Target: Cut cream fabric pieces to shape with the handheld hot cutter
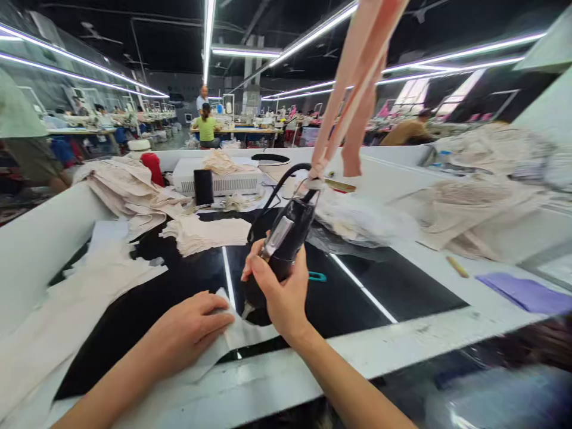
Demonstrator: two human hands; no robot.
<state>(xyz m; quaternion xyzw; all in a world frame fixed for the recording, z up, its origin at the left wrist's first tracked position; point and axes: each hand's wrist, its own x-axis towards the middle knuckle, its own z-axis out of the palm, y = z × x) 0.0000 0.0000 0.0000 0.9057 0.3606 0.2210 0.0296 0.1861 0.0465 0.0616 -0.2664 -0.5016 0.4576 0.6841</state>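
My right hand (286,292) is wrapped around a black corded power tool (292,229) with a metal lever on its side. The tool stands nearly upright, and its lower end is at the edge of a white fabric piece (241,335). Pale pink fabric strips (346,89) run up from the tool's top, tied around it. To the left, my left hand (196,325) lies with fingers extended on the same fabric, pressing it against the glossy black board (179,298). What the tool's tip touches is partly hidden by my right hand.
Stacked cream fabric pieces (210,232) lie behind my hands, with more cloth (89,286) at left. A white box (183,176), a phone (204,187) and a teal tool (317,276) are on the table. Purple cloth (525,292) lies right. Several people work beyond.
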